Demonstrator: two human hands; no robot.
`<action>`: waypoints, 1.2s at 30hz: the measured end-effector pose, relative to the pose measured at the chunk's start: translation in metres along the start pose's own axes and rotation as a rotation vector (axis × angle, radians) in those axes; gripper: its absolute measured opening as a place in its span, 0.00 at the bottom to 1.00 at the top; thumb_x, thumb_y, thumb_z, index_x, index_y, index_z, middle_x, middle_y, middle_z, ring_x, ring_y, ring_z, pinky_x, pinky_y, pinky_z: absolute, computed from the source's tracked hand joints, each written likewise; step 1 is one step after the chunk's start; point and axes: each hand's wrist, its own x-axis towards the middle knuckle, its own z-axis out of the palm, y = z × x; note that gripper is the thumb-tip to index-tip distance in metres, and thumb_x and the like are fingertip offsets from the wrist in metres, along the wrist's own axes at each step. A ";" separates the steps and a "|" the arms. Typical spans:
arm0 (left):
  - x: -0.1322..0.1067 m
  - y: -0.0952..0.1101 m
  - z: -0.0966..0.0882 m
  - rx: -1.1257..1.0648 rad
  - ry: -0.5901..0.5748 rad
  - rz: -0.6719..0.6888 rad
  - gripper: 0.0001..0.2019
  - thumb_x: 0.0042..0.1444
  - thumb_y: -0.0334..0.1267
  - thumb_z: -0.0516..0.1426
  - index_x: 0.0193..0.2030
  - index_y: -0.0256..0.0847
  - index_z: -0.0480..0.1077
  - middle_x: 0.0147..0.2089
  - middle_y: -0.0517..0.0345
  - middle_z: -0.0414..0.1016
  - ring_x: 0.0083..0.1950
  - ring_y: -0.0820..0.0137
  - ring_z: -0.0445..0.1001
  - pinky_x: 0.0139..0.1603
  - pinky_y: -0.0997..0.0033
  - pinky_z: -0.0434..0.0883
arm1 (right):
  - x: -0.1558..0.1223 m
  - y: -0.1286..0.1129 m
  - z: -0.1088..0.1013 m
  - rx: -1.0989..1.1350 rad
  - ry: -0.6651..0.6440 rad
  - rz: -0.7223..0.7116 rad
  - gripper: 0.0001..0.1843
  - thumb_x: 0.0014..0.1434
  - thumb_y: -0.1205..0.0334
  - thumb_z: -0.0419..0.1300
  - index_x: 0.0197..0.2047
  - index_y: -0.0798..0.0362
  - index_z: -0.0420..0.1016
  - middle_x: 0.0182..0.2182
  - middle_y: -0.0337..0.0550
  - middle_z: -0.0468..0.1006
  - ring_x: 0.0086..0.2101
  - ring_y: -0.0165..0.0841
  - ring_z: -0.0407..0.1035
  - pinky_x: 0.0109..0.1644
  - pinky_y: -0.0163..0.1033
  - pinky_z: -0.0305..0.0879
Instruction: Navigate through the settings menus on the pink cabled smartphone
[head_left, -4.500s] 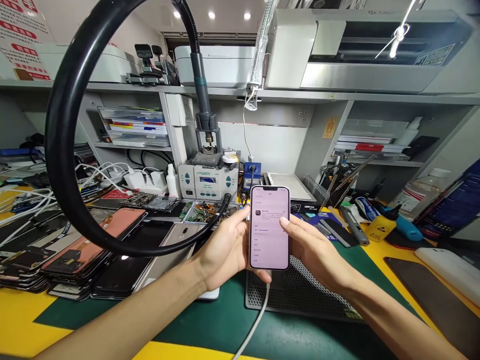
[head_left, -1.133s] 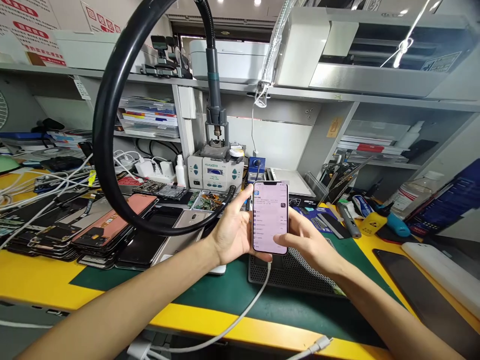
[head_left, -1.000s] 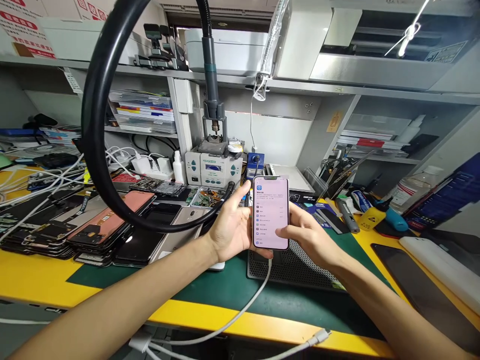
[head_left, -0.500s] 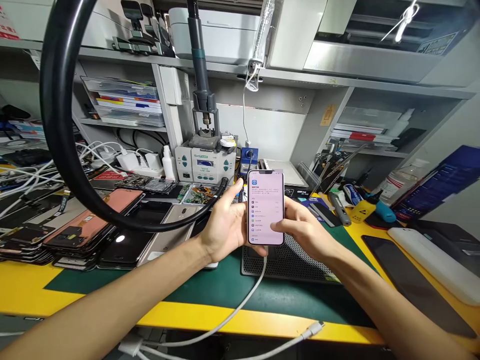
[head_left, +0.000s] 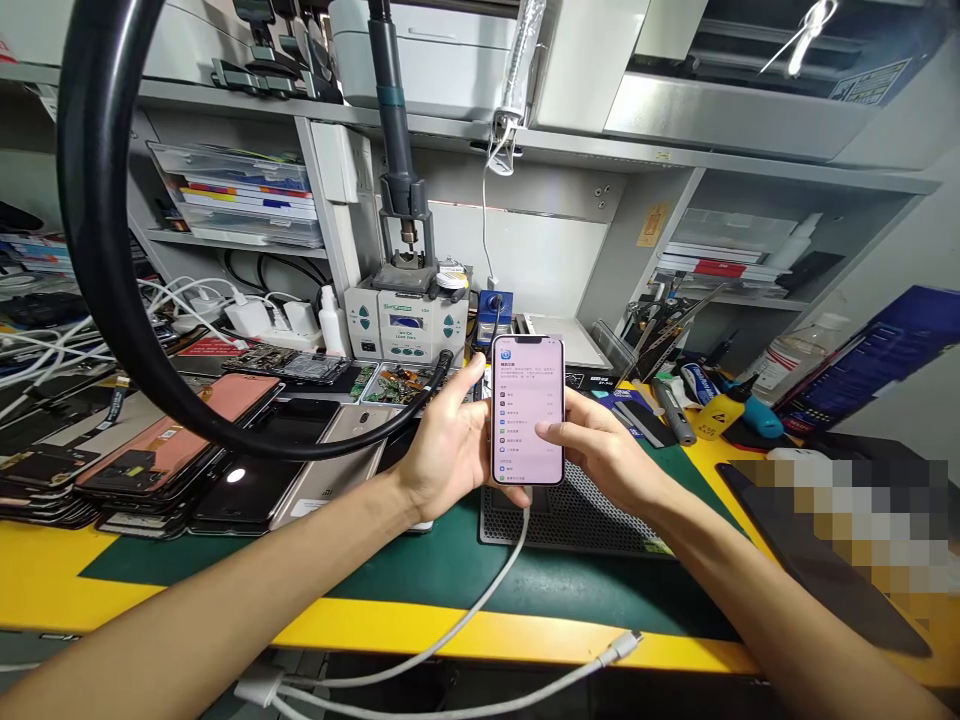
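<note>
A smartphone (head_left: 527, 400) is held upright over the bench, its lit screen showing a settings-like list with small coloured icons. My left hand (head_left: 457, 430) cradles it from the left, with the thumb raised beside the edge and a fingertip under the bottom. On the other side, my right hand (head_left: 600, 440) is closed around the right edge, its thumb resting on the lower half of the screen. The fingers behind the phone are hidden. A white cable (head_left: 495, 595) runs down from the phone's bottom edge.
A black hose (head_left: 101, 200) loops across the left foreground. Stacked phones and screens (head_left: 176, 440) lie left. A hot-air station (head_left: 409, 320) stands behind. Beneath my hands is a dark perforated pad (head_left: 592, 515). Bottles (head_left: 724, 410) and a dark panel (head_left: 795, 540) are right.
My right thumb has slid up the screen, and the list has scrolled up slightly. The view has shifted a little; both hands keep their places around the phone.
</note>
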 end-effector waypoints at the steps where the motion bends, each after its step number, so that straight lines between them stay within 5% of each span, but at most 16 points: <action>1: 0.000 0.000 0.000 0.005 -0.002 0.001 0.42 0.69 0.65 0.38 0.62 0.29 0.72 0.50 0.31 0.79 0.46 0.49 0.80 0.34 0.55 0.80 | 0.000 -0.001 0.000 0.005 -0.004 0.001 0.18 0.54 0.63 0.65 0.50 0.50 0.76 0.45 0.43 0.82 0.43 0.39 0.74 0.50 0.46 0.70; 18: -0.002 -0.001 0.004 0.008 -0.027 0.029 0.40 0.71 0.63 0.37 0.66 0.29 0.70 0.47 0.32 0.80 0.44 0.49 0.80 0.33 0.55 0.80 | -0.002 -0.001 -0.002 0.033 -0.003 -0.003 0.18 0.58 0.56 0.63 0.51 0.51 0.78 0.47 0.45 0.82 0.43 0.40 0.74 0.48 0.45 0.70; 28: -0.002 -0.003 0.005 0.003 0.001 0.046 0.38 0.70 0.63 0.41 0.65 0.30 0.71 0.47 0.33 0.80 0.47 0.50 0.79 0.38 0.57 0.79 | -0.001 0.001 0.000 0.097 -0.011 0.023 0.22 0.64 0.44 0.63 0.52 0.51 0.78 0.46 0.47 0.84 0.43 0.42 0.76 0.49 0.47 0.73; 36: -0.002 -0.004 0.006 0.028 -0.001 0.036 0.39 0.70 0.63 0.40 0.63 0.30 0.72 0.46 0.34 0.80 0.43 0.51 0.79 0.36 0.57 0.79 | -0.002 0.000 0.002 0.188 -0.013 0.034 0.25 0.68 0.40 0.54 0.58 0.45 0.78 0.55 0.44 0.83 0.54 0.46 0.75 0.55 0.50 0.72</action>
